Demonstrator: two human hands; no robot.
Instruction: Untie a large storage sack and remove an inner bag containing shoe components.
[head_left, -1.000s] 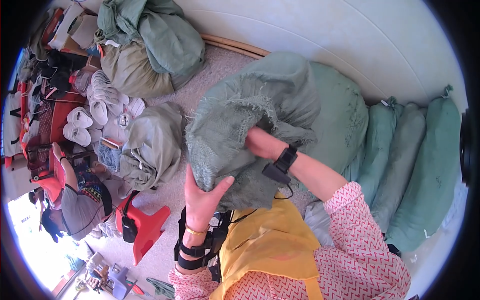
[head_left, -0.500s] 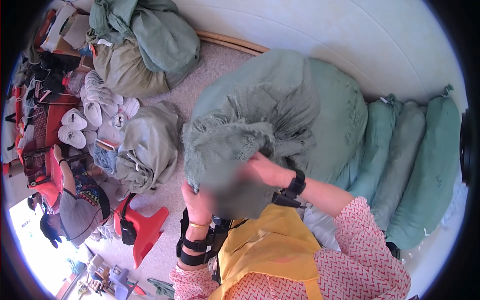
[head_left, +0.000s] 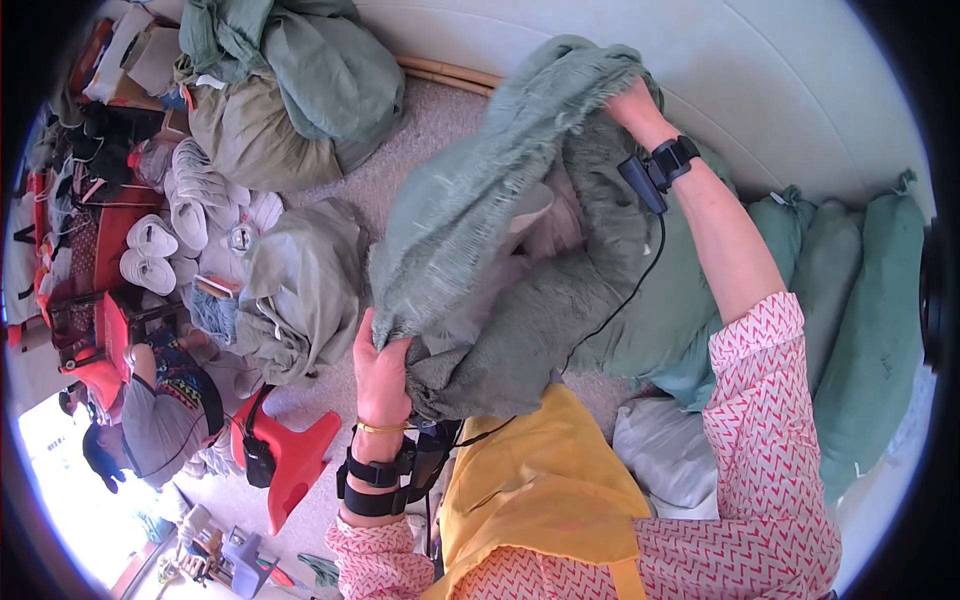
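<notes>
A large green woven sack [head_left: 450, 235] with a frayed rim stands before me, its mouth spread wide. My left hand [head_left: 381, 365] pinches the rim at the near left. Up at the far right of the mouth, my right hand [head_left: 640, 112] grips the same rim and holds it raised. Pale pinkish-white things [head_left: 548, 220] show inside the opening, but I cannot make out their kind. A black strap device sits on each of my wrists, and a thin black cable hangs from the right one.
Several filled green sacks [head_left: 872, 330] lean along the wall at right. A white bag [head_left: 665, 450] lies beside my apron. At left are a grey sack [head_left: 305, 290], white shoes [head_left: 190, 215], a red stool [head_left: 290, 455] and a seated person [head_left: 165, 420]. More bundles [head_left: 330, 90] stand far left.
My right hand has moved up and to the right with the rim, and the sack's mouth has opened, showing its inside. My left hand has shifted slightly, still at the rim's left.
</notes>
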